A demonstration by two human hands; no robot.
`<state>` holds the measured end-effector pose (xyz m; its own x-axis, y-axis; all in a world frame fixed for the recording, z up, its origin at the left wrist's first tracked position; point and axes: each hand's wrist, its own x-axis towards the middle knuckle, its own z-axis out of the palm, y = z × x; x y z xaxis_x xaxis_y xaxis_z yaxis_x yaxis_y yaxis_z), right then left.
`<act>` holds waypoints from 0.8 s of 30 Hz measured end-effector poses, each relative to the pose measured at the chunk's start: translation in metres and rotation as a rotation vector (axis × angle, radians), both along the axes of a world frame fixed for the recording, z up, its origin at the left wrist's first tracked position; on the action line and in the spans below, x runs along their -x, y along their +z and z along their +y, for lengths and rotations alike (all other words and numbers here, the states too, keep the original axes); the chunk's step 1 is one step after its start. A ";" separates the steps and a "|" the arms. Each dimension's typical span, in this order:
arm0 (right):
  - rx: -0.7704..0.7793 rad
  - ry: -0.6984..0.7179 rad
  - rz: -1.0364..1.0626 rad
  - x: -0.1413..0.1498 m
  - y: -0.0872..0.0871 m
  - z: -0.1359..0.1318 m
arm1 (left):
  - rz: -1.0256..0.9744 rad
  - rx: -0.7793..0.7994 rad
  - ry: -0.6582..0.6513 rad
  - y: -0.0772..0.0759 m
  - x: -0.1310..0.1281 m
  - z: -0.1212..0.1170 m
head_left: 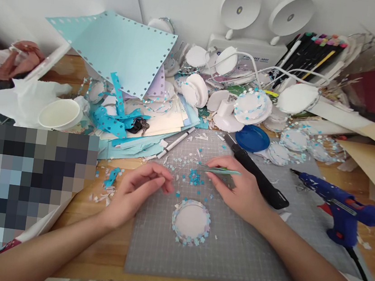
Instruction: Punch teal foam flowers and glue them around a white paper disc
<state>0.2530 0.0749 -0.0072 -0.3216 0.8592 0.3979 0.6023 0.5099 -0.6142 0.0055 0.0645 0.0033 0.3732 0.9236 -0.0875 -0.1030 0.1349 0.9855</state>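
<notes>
In my right hand point(236, 190) a pair of green tweezers point(224, 171) is pinched, its tips pointing left over a small pile of blue paper flowers point(195, 177). My left hand point(144, 185) hovers to the left of that pile, loosely curled and open, with nothing visible in it. Below the pile, a round white disc point(192, 222) rimmed with pale blue and white paper flowers lies flat on the grey cutting mat point(227, 259). Loose white and blue flower pieces are scattered on the mat above the disc, between and beyond my hands.
A blue glue gun point(340, 205) lies at the right. Near my right hand are a black long-handled tool point(258, 174) and a blue lid point(252, 138). Decorated discs point(253, 105), punched blue paper point(116, 54), a white pen point(176, 142) and a paper cup point(60, 114) crowd the back.
</notes>
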 end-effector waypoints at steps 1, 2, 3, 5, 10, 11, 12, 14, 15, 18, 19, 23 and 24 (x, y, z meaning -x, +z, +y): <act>-0.001 0.000 -0.006 0.000 0.000 0.000 | -0.063 0.049 0.038 -0.001 0.000 0.001; 0.003 -0.010 0.002 0.001 -0.001 0.000 | -0.118 0.096 0.069 -0.001 -0.001 0.002; 0.004 -0.026 0.029 0.001 -0.001 -0.001 | -0.166 0.141 0.096 0.000 -0.001 0.004; 0.006 -0.057 0.125 0.002 0.000 -0.002 | -0.240 0.219 0.142 0.002 -0.003 0.007; -0.040 -0.046 0.221 0.005 0.003 -0.004 | -0.295 0.260 0.181 0.005 -0.004 0.010; -0.071 -0.037 0.192 0.005 0.003 -0.004 | -0.290 0.253 0.175 0.004 -0.004 0.009; -0.101 -0.028 0.162 0.006 0.003 -0.004 | -0.284 0.246 0.168 0.004 -0.004 0.009; -0.136 -0.017 0.117 0.007 0.002 -0.003 | -0.272 0.235 0.157 0.002 -0.004 0.009; -0.138 -0.019 0.105 0.007 0.001 -0.003 | -0.264 0.231 0.155 0.002 -0.004 0.008; -0.116 -0.017 0.109 0.008 0.002 -0.003 | -0.230 0.215 0.152 0.000 -0.003 0.008; -0.105 -0.003 0.117 0.009 0.002 -0.003 | -0.218 0.207 0.149 0.000 -0.002 0.007; -0.067 0.071 0.139 0.015 0.002 -0.006 | -0.187 0.184 0.127 -0.001 -0.002 0.006; -0.065 0.083 0.135 0.016 0.001 -0.007 | -0.184 0.181 0.121 -0.001 -0.002 0.005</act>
